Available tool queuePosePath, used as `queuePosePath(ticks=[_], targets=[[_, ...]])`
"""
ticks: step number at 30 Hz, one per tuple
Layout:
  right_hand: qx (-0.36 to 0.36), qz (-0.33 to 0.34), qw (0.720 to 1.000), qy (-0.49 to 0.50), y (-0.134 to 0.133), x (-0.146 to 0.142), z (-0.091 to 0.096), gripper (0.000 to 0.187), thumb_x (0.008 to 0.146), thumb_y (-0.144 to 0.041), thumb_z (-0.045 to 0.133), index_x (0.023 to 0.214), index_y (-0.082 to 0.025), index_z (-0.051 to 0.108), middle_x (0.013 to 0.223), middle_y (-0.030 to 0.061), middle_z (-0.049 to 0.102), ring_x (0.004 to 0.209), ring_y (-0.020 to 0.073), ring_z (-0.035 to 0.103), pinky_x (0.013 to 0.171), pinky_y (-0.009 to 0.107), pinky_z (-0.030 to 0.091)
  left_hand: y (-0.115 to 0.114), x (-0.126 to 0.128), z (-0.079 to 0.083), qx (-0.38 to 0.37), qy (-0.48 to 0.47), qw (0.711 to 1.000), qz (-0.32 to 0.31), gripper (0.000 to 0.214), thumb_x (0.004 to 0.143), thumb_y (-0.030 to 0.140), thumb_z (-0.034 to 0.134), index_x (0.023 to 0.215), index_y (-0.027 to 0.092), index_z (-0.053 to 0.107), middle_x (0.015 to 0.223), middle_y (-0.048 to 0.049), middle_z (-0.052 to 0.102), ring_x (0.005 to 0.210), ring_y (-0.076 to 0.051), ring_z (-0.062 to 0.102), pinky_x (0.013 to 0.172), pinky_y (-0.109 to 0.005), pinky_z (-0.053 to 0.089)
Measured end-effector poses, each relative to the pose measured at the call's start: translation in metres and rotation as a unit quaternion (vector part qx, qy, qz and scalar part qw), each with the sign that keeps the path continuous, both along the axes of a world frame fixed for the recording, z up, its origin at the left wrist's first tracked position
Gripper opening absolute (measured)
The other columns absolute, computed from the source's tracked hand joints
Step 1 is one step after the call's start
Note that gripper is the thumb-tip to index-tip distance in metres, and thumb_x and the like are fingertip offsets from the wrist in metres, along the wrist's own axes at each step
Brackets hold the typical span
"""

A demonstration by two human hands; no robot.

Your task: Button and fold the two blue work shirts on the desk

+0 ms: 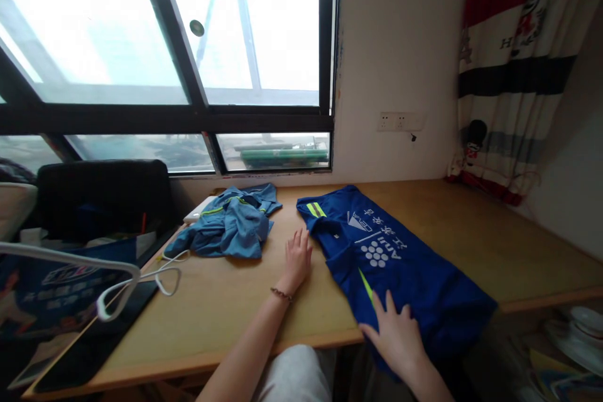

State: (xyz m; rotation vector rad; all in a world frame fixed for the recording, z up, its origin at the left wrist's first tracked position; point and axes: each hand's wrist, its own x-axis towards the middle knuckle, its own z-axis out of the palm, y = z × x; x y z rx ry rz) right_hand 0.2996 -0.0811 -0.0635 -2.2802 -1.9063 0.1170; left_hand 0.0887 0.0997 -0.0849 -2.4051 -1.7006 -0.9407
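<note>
A dark blue shirt (pixel 419 264) with white printing and yellow-green strips lies across the table, its lower part at the front edge. My right hand (pixel 396 330) rests on the shirt near a yellow-green strip, fingers spread. Flat on the tabletop beside the shirt's collar side is my left hand (pixel 298 257), its fingers stretched out and holding nothing; a beaded bracelet (pixel 281 294) circles that wrist. To the left, a crumpled lighter blue garment (pixel 230 223) with yellow-green piping lies near the window.
The wooden table (pixel 198 320) stands against the window wall. A white cable (pixel 169 270) loops over its left edge, by a black chair (pixel 106 195). A wall socket (pixel 400 121) and a patterned curtain (pixel 513 75) are at the right. White crockery (pixel 584 326) sits lower right.
</note>
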Motion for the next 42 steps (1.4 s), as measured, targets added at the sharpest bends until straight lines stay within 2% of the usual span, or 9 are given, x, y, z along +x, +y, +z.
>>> queuePosePath(ticks=[2, 3, 5, 8, 11, 17, 24, 33, 42], targets=[[-0.024, 0.14, 0.986, 0.085, -0.008, -0.009, 0.017, 0.056, 0.07, -0.051, 0.053, 0.121, -0.029, 0.047, 0.121, 0.0113, 0.049, 0.098, 0.0341, 0.051, 0.078, 0.047, 0.041, -0.002, -0.007, -0.005, -0.005, -0.01, 0.998, -0.064, 0.044, 0.086, 0.029, 0.031, 0.128, 0.017, 0.033, 0.132, -0.0113, 0.037, 0.124, -0.022, 0.028, 0.1, -0.043, 0.025], [-0.018, 0.188, 0.974, 0.123, -0.007, -0.009, 0.024, 0.053, 0.073, -0.051, 0.049, 0.122, -0.031, 0.045, 0.121, 0.0073, 0.05, 0.101, 0.029, 0.05, 0.084, 0.042, 0.04, -0.004, -0.01, -0.006, -0.017, -0.01, 0.996, -0.091, 0.044, 0.086, 0.031, 0.031, 0.127, 0.018, 0.034, 0.13, -0.0102, 0.04, 0.123, -0.021, 0.031, 0.1, -0.041, 0.027], [0.016, 0.223, 0.962, 0.153, 0.003, -0.004, 0.03, 0.05, 0.079, -0.05, 0.041, 0.126, -0.031, 0.04, 0.126, 0.0027, 0.046, 0.114, 0.0241, 0.041, 0.095, 0.038, 0.033, -0.006, -0.014, -0.008, -0.052, -0.001, 0.991, -0.125, 0.044, 0.086, 0.037, 0.03, 0.126, 0.019, 0.037, 0.126, -0.0094, 0.044, 0.121, -0.02, 0.034, 0.099, -0.041, 0.028], [0.039, 0.189, 0.976, 0.097, 0.022, 0.003, 0.019, 0.054, 0.078, -0.054, 0.039, 0.128, -0.034, 0.034, 0.135, -0.0017, 0.034, 0.126, 0.0286, 0.018, 0.1, 0.05, 0.017, -0.009, -0.014, -0.008, -0.09, 0.025, 0.986, -0.135, 0.047, 0.085, 0.043, 0.031, 0.125, 0.021, 0.038, 0.127, -0.0093, 0.044, 0.122, -0.022, 0.032, 0.1, -0.043, 0.025], [0.025, 0.166, 0.984, 0.051, 0.032, 0.007, 0.0, 0.055, 0.078, -0.058, 0.035, 0.129, -0.038, 0.031, 0.137, -0.0053, 0.03, 0.127, 0.0303, 0.012, 0.098, 0.056, 0.014, -0.011, -0.011, -0.006, -0.103, 0.035, 0.986, -0.126, 0.049, 0.084, 0.046, 0.031, 0.128, 0.023, 0.035, 0.131, -0.0092, 0.039, 0.124, -0.022, 0.029, 0.1, -0.044, 0.023], [0.017, 0.136, 0.99, 0.02, 0.038, 0.039, -0.012, 0.051, 0.077, -0.06, 0.033, 0.126, -0.044, 0.031, 0.136, -0.0091, 0.03, 0.127, 0.0318, 0.013, 0.096, 0.058, 0.014, -0.012, -0.011, -0.003, -0.116, 0.045, 0.985, -0.123, 0.053, 0.084, 0.048, 0.028, 0.132, 0.025, 0.027, 0.136, -0.0085, 0.032, 0.126, -0.021, 0.026, 0.101, -0.042, 0.022], [0.007, 0.108, 0.994, -0.007, 0.057, 0.114, -0.022, 0.051, 0.076, -0.059, 0.035, 0.125, -0.046, 0.031, 0.136, -0.009, 0.03, 0.127, 0.0306, 0.015, 0.095, 0.057, 0.017, -0.011, -0.015, -0.006, -0.136, 0.105, 0.974, -0.148, 0.048, 0.083, 0.048, 0.031, 0.125, 0.026, 0.039, 0.137, -0.0084, 0.031, 0.127, -0.023, 0.023, 0.101, -0.045, 0.018], [0.002, 0.075, 0.997, -0.013, 0.075, 0.227, -0.036, 0.052, 0.076, -0.059, 0.034, 0.126, -0.043, 0.032, 0.137, -0.0067, 0.028, 0.126, 0.0303, 0.018, 0.095, 0.056, 0.018, -0.009, -0.014, -0.007, -0.141, 0.098, 0.973, -0.153, 0.048, 0.083, 0.047, 0.033, 0.125, 0.025, 0.04, 0.137, -0.0095, 0.031, 0.127, -0.022, 0.023, 0.101, -0.046, 0.018], [0.033, 0.078, 0.996, -0.038, 0.103, 0.29, -0.04, 0.051, 0.075, -0.055, 0.038, 0.122, -0.037, 0.042, 0.133, -0.0023, 0.037, 0.122, 0.0288, 0.029, 0.091, 0.048, 0.028, -0.01, -0.014, -0.005, -0.142, 0.099, 0.973, -0.154, 0.047, 0.083, 0.046, 0.033, 0.125, 0.025, 0.04, 0.136, -0.0093, 0.031, 0.127, -0.022, 0.022, 0.101, -0.045, 0.018]])
